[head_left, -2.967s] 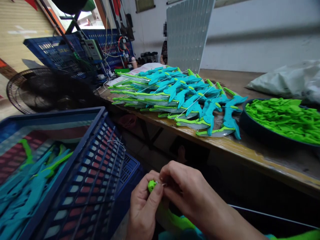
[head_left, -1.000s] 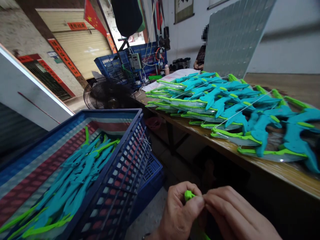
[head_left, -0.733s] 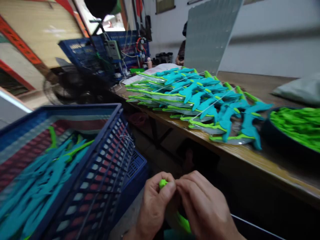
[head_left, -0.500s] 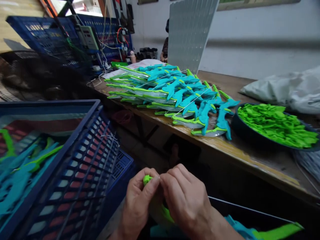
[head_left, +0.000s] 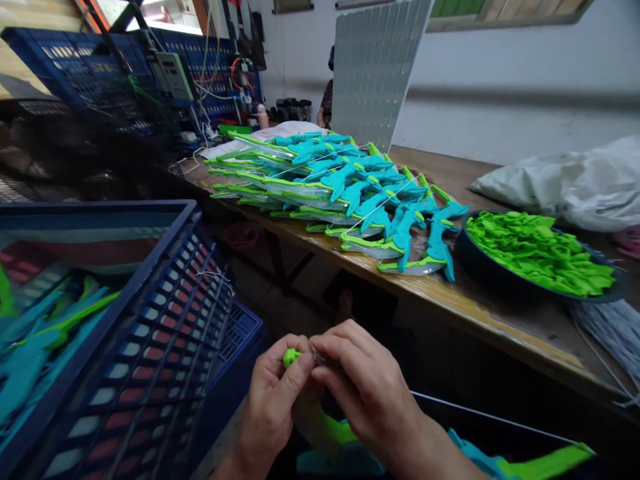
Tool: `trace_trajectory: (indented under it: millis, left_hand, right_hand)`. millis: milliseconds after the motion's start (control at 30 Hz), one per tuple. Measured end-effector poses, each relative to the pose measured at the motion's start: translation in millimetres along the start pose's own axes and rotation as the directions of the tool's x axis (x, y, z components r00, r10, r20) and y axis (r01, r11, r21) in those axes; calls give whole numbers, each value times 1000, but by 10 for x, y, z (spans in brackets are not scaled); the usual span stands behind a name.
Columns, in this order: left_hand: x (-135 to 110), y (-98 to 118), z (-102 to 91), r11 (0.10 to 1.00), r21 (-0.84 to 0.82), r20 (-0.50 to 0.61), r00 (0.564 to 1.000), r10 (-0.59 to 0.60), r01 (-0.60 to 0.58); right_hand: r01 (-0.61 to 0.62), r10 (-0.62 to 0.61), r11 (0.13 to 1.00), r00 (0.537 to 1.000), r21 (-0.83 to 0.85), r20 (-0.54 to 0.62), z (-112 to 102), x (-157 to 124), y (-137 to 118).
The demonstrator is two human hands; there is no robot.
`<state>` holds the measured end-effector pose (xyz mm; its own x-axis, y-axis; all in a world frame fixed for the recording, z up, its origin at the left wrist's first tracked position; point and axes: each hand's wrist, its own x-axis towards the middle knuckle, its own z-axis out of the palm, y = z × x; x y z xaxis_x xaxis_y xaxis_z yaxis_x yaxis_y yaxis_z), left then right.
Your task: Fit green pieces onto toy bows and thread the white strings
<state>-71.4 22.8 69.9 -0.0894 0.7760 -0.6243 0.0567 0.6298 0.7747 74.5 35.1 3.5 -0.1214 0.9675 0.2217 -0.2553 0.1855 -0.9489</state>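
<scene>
My left hand [head_left: 273,403] grips the green tip [head_left: 289,358] of a green and teal toy bow, low in the middle of the view. My right hand [head_left: 365,387] pinches at that same tip with finger and thumb; a thin white string [head_left: 490,419] runs off to the right from behind it. The bow's green limb [head_left: 325,430] curves down between my wrists, and its far end [head_left: 545,461] shows at the bottom right. What the right fingertips hold is too small to tell.
A wooden table [head_left: 500,313] carries rows of finished teal and green bows [head_left: 350,190], a dark bowl [head_left: 470,257] of green parts [head_left: 537,250], a white bag [head_left: 565,183] and a bundle of strings [head_left: 610,330]. A blue crate [head_left: 165,320] with bows stands at left. A person sits behind a white panel [head_left: 375,67].
The view swung left toward the crate, then back right to the table. Both hands stayed together on the green tip throughout, shifting only slightly.
</scene>
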Motion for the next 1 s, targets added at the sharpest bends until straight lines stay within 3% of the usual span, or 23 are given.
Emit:
trace_trajectory:
  millis: [100,267,500,667,733,867,933,1000]
  left_hand:
    - [-6,-14,0,1000,-22,53,998,-19,21]
    - [13,-32,5,999,15,119,992,-41,40]
    - [77,-83,-22,992,-26,173,978,-120,127]
    - [72,-41,30,984,-28,140,976,-168,173]
    - [81,-23,44,987,-15,135,979,-154,158]
    - [123,19,69,998,-19,229,972,-58,64]
    - [153,38,90,994,-99,270,963,-18,47]
    - [203,55,111,985,-165,314,949,2,52]
  right_hand:
    - [17,-16,1000,1000,-15,20,-66,36,21]
    - [-61,64,998,993,-28,104,-238,72,43]
    - [61,-60,966,998,-253,12,-290,70,59]
    - [91,-70,961,994,-261,87,-306,97,37]
    - [82,-50,976,985,-200,163,-365,102,-20]
    - [-65,27,989,962,129,271,-508,54,-190]
    - [-127,49,951,963,284,266,-488,11,-225]
    - [-64,26,955,991,290,132,-367,-33,-202]
